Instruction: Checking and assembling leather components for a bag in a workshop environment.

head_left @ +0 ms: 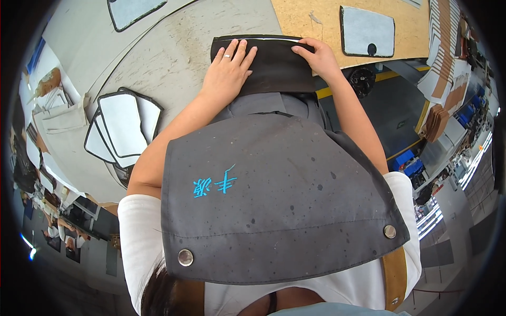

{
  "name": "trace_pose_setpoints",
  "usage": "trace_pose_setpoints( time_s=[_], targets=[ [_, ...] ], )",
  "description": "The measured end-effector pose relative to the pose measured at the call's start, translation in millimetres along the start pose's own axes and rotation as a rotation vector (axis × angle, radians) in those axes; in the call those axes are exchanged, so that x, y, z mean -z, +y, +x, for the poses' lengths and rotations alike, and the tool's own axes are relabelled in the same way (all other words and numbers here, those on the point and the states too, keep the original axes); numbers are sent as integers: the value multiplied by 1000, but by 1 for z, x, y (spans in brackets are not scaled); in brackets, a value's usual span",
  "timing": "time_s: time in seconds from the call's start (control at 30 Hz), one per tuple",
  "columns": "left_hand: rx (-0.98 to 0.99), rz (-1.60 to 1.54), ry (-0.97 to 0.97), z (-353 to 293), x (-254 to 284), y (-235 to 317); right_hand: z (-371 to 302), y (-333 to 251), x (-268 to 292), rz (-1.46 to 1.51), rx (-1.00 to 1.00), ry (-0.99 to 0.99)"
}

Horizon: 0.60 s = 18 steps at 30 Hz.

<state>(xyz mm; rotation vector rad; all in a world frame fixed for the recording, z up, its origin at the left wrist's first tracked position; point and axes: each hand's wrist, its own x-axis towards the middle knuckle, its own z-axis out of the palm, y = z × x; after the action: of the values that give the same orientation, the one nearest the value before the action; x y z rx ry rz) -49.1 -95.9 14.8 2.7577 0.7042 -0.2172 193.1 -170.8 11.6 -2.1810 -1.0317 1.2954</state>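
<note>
Bare hands on the work: 2, left hand (pixel 226 76) and right hand (pixel 319 60). Dark brown, flat, leather-like piece (pixel 282 71): 1. Narrow silver finger ring (pixel 226 56): 1. White flat panels with black edging: 1 at top left (pixel 134 9), 1 at top right (pixel 367 30), at least 3 in the left pile (pixel 124 124); overlap hides any more. Dark grey apron bib (pixel 284 184): 1. Round silver metal snaps: 2, one low left (pixel 185 257), one right (pixel 390 231). Bright blue embroidered characters (pixel 225 183): 2. White cloth sleeves (pixel 134 221): 2.
</note>
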Motion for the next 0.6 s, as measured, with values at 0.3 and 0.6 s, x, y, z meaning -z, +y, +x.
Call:
trace_pose_setpoints(
  time_s=[0.3,0.6],
  targets=[
    [4,116,-45,10,7,8,0,8,-10,-155,22,101],
    [73,92,-87,20,16,20,-2,-2,-15,-258,-29,141]
  ],
)
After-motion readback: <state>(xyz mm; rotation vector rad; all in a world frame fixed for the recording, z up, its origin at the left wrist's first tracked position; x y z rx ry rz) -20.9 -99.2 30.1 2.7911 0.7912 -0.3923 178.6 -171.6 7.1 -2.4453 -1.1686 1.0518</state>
